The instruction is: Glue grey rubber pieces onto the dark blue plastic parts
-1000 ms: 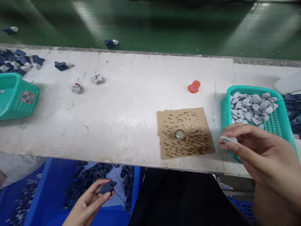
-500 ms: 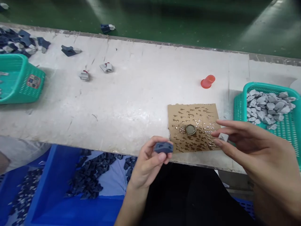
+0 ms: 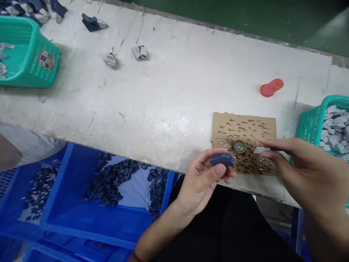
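Our left hand (image 3: pixel 200 182) curls partly closed, its thumb and fingers pinching a dark blue moulded piece (image 3: pixel 222 159) just over the near edge of a cardboard sheet (image 3: pixel 268 123). Our right hand (image 3: pixel 308 171) reaches in from the other side, fingers nearly together on a pale grey piece (image 3: pixel 261 150), which it holds above the sheet. The two pieces are near each other but apart.

The sheet lies on the tabletop (image 3: pixel 174 98), spattered with shiny golden-brown drips, and a crown bottle cap (image 3: pixel 239 146) sits on it just beyond our left hand. Past our right hand, a green plastic basket (image 3: pixel 309 125) is heaped with grey pieces (image 3: pixel 334 133). A second green basket (image 3: pixel 32 69), far to the left, holds a few pale pieces (image 3: pixel 3 54).

Below the tabletop's edge, a blue compartmented bin (image 3: pixel 57 193) carries dark blue pieces (image 3: pixel 106 182). An orange-red cup (image 3: pixel 271 88) lies on its side beyond the sheet, and two small assembled pieces (image 3: pixel 110 60) stand well to the left.
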Demonstrator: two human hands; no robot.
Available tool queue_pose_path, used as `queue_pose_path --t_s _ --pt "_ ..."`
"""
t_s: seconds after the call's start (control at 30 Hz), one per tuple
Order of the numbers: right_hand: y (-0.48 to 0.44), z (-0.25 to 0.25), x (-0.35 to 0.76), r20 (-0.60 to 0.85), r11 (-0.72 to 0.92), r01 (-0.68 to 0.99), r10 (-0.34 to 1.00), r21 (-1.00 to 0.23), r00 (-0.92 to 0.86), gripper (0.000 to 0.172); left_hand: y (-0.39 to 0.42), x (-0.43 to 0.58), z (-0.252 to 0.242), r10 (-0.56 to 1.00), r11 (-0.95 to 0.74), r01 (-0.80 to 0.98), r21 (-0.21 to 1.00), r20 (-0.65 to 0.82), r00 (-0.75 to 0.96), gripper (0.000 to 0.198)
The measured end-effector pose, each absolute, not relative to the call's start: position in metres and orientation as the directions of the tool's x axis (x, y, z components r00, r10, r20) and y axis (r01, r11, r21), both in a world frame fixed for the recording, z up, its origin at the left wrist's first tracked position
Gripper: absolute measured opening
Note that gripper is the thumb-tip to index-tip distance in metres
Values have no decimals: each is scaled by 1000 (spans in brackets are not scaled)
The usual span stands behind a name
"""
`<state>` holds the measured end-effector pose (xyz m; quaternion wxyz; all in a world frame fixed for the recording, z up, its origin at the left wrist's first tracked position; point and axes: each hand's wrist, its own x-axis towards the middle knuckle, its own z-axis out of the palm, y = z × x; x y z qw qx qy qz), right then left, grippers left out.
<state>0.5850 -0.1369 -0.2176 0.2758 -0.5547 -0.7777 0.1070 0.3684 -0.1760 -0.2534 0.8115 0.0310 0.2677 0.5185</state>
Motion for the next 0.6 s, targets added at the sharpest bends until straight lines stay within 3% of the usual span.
queue_pose_path --t_s 0.07,0.3,0.4,0.53,0.6 --pt "-133 -226 580 387 472 789 864 -395 -323 26 -176 367 -254 861 456 -828 327 -400 316 22" --pt "-125 -244 574 393 549 724 828 -418 -401 28 -176 364 -254 860 451 -830 328 -407 307 24" --pt "-135 -238 573 379 440 778 882 -448 -280 29 -176 364 -254 873 432 -833 346 -391 291 26" --pt "-154 -220 568 183 75 677 979 -732 90 22 -176 368 -254 878 419 -798 434 -416 235 33" --pt "-158 -212 566 76 -20 575 987 -818 142 17 -176 369 -254 868 444 -771 457 -434 243 36"
